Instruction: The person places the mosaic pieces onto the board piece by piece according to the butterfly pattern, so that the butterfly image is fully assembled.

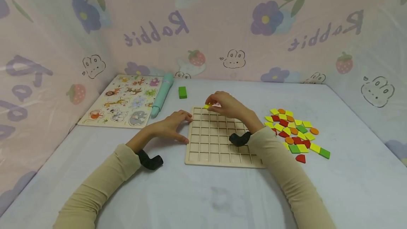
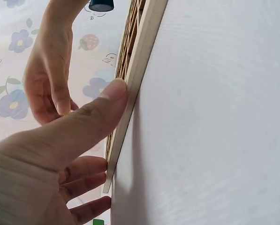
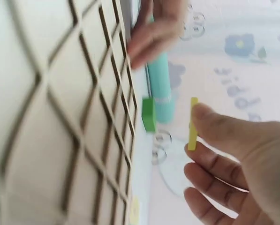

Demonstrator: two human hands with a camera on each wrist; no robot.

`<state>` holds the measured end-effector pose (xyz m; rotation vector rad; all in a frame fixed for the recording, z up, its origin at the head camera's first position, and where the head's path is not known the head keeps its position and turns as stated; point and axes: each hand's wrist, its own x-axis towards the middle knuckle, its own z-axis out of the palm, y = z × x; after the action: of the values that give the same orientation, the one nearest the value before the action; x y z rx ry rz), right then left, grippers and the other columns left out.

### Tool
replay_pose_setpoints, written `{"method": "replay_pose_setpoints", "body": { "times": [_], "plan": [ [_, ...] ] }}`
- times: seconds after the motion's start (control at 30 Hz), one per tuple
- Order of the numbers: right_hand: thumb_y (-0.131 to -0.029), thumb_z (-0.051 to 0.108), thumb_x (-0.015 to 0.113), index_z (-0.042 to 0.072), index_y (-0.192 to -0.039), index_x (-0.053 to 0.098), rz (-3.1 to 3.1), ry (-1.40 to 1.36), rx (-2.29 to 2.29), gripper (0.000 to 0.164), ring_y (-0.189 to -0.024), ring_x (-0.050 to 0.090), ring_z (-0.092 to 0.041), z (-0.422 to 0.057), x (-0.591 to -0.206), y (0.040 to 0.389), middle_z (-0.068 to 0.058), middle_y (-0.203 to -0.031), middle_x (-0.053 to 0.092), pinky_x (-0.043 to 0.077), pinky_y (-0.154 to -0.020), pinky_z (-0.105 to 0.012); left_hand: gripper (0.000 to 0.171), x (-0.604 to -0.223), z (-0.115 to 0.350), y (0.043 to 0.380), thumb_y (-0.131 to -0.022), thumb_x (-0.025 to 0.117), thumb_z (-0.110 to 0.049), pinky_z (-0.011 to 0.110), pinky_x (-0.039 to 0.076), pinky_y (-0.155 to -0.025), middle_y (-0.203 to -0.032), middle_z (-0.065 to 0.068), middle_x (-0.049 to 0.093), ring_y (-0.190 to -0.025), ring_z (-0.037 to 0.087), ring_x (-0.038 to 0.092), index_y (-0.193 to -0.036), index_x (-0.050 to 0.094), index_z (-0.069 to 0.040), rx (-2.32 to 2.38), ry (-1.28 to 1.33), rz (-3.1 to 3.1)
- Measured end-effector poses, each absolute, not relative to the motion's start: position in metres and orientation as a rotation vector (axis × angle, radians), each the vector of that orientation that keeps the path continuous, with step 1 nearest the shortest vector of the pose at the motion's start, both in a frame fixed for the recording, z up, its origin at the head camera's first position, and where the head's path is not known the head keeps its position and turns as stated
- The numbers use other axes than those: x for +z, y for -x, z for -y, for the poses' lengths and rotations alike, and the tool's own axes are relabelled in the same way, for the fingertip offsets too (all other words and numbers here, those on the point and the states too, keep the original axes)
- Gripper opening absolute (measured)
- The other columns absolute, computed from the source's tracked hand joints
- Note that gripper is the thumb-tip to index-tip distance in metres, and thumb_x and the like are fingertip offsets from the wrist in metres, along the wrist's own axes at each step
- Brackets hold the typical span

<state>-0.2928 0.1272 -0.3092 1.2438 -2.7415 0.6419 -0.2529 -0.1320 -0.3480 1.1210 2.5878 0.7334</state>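
Observation:
A square wooden board with a raised grid lies flat in the middle of the table. My right hand pinches a thin yellow tile between thumb and index finger, just above the board's far left corner; the other fingers are loosely bent in the right wrist view. Along the board's left edge, my left hand rests with thumb and fingers spread. In the left wrist view its thumb touches the board's side. Part of the grid is hidden under the right forearm.
Right of the board lie many loose red, yellow, orange and green tiles. An animal picture puzzle board is at the back left, with a teal stick-like object along its right side. One green block stands behind the grid board.

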Motion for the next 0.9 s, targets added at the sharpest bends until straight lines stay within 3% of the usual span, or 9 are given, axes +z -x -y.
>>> {"method": "replay_pose_setpoints", "body": {
  "times": [0.27,0.9],
  "plan": [
    [-0.088,0.012,0.065,0.003,-0.105,0.065,2.821,-1.270,0.650,0.020,-0.096,0.057,-0.022,-0.097,-0.326,0.300,-0.008,-0.100,0.063,0.046,-0.086,-0.033,0.072,-0.347,0.131,0.253,-0.073,0.079,-0.038,0.051,0.024,-0.107,-0.139,0.014,0.035,-0.130,0.034,0.029,-0.126,0.045,-0.004,0.720,-1.102,-2.598],
    [-0.084,0.015,0.070,0.005,-0.103,0.066,2.813,-1.193,1.126,0.022,-0.088,0.058,-0.016,-0.098,-0.352,0.306,-0.006,-0.104,0.064,0.048,-0.079,-0.028,0.068,-0.348,0.133,0.251,-0.074,0.078,-0.037,0.052,0.024,-0.106,-0.139,0.015,0.034,-0.130,0.035,0.029,-0.124,0.045,-0.004,0.731,-1.118,-2.591]
  ]
}}
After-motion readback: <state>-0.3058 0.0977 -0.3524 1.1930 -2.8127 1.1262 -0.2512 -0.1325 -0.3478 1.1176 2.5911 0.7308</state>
